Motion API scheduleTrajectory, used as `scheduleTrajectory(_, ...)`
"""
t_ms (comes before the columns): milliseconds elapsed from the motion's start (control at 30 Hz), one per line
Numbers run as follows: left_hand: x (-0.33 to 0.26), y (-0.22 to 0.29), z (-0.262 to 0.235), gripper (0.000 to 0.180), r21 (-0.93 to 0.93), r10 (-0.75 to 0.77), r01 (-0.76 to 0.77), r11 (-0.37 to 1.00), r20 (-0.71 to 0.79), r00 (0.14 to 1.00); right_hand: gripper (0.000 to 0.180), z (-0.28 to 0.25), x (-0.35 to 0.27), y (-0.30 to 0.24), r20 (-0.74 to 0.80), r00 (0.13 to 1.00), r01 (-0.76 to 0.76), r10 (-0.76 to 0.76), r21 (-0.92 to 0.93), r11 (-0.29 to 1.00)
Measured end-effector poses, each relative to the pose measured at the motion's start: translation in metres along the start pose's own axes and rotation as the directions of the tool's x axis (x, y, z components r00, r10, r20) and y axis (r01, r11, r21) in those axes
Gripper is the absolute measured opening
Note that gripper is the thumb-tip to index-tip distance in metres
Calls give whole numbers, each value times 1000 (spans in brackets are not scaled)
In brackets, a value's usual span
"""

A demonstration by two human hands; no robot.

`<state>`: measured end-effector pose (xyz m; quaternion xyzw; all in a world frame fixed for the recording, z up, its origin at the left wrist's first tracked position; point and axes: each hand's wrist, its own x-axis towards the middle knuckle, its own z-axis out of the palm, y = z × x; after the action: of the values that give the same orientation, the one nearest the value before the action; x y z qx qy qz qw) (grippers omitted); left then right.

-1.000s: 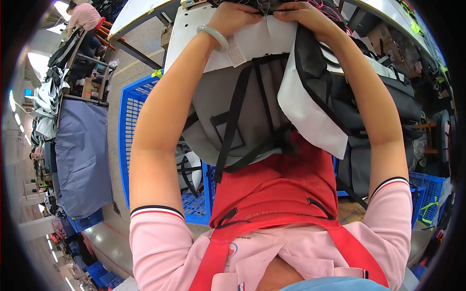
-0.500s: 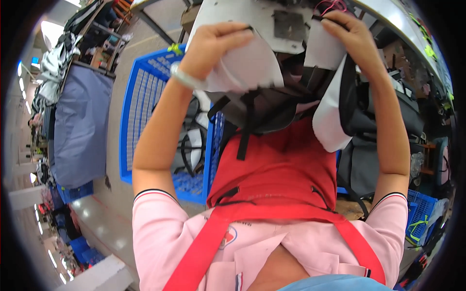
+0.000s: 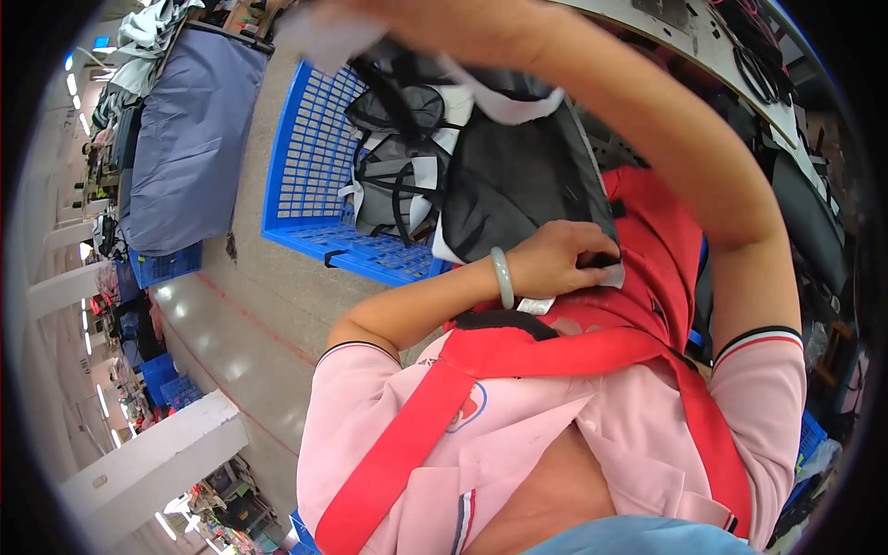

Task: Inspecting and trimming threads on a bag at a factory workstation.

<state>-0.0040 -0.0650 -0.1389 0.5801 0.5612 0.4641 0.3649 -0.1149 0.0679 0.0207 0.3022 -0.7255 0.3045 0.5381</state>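
A dark grey sewn fabric bag piece (image 3: 523, 180) with white edging lies across my lap, over the red apron (image 3: 661, 222). My left hand (image 3: 560, 259), with a pale bangle at its wrist, is closed on the near edge of this piece, where a bit of white backing shows by the fingertips. Stretched across to the upper left, my right hand (image 3: 416, 20) is blurred and partly cut off by the top edge. White material (image 3: 328, 37) shows beside it, also smeared; its fingers cannot be made out.
A blue plastic crate (image 3: 310, 157) stands at the left, holding several grey and black bag pieces (image 3: 398, 190) with straps. Beyond it a grey-blue cloth cover (image 3: 190, 139) hangs over a stack. A white worktable (image 3: 684, 46) runs along the upper right, with dark cords on it.
My left hand has come down to my lap and holds the bag piece's edge there. My right hand has swung from the upper right to the upper left. The view has shifted leftward.
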Motion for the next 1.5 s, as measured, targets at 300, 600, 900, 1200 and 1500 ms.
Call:
scheduleTrajectory(300, 2, -17, 3, 26, -100, -136, 134, 986, -15, 991, 83, -57, -261, 3, 211, -8, -914, 977, -397, 78)
scheduleTrajectory(600, 92, -77, -120, 30, 444, 301, -78, 893, -457, 837, 31, -59, -289, -50, 447, 19, -985, 894, 159, -59)
scheduleTrajectory(900, 132, -114, -180, 35, -64, -389, 385, 921, -226, 893, 51, -91, -261, -84, 227, 111, -992, 968, -34, 122)
scheduleTrajectory(1200, 234, 28, -166, 25, 346, 187, -110, 932, -197, 962, 56, -138, -171, -28, 52, 142, -876, 989, 473, 101)
scheduleTrajectory(1500, 338, 19, -182, 29, 531, 228, -67, 845, -245, 942, 41, -172, -146, 19, -218, -11, -793, 976, 596, 124)
